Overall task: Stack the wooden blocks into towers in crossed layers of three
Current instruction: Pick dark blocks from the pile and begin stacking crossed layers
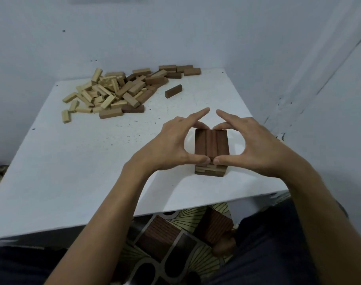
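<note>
Pale walls (175, 27) meet in a corner behind a white table (72, 161), which is speckled with dark marks and pushed close into that corner. Below its near edge, a patterned mat (175, 233) shows between the person's knees. Toward the far left of the table lies a loose pile of blocks (118, 91), pale ones on the left and browner ones on the right. It sits well apart from the building spot, probably so that a stray knock cannot reach the stack. Nearer the person, right of centre, both hands close on the tower (211, 145) from opposite sides. The left hand (171, 140) and right hand (251, 140) mirror each other: each thumb presses the near end of the top layer, curled fingers meet its far end, and the index fingers point forward, free of the wood. This two-sided pinch looks meant to square the three dark blocks of the top layer so their ends line up flush. That layer runs away from the person, and the paler layers glimpsed beneath it look crossed the other way. The tower is low, only a few layers high, so most of the task seems yet to be done. A single dark block (173, 91) lies alone between the pile and the hands, within easy reach.
</note>
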`<state>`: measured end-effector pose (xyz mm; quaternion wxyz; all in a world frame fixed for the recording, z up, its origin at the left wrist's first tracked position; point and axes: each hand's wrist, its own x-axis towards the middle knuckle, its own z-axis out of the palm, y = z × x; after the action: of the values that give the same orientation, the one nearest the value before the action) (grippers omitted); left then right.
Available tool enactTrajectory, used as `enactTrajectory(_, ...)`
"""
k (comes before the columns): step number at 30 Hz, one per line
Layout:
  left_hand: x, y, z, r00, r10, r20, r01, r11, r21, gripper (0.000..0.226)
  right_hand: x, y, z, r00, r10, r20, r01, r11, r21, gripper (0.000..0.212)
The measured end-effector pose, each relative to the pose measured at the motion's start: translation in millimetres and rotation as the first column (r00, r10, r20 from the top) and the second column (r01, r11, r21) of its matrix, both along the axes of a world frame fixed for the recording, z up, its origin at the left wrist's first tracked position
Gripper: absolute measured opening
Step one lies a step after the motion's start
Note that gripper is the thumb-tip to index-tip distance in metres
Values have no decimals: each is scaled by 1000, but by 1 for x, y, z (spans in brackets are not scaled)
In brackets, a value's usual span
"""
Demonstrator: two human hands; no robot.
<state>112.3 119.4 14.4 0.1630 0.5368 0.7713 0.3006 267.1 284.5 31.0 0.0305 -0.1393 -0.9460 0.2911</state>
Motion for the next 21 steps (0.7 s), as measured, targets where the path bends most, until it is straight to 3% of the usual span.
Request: enactTrajectory(21, -4, 14, -6, 999, -42, -15, 41, 998, -39, 100, 0, 16, -19, 1000, 6, -21, -6, 1000, -18, 100)
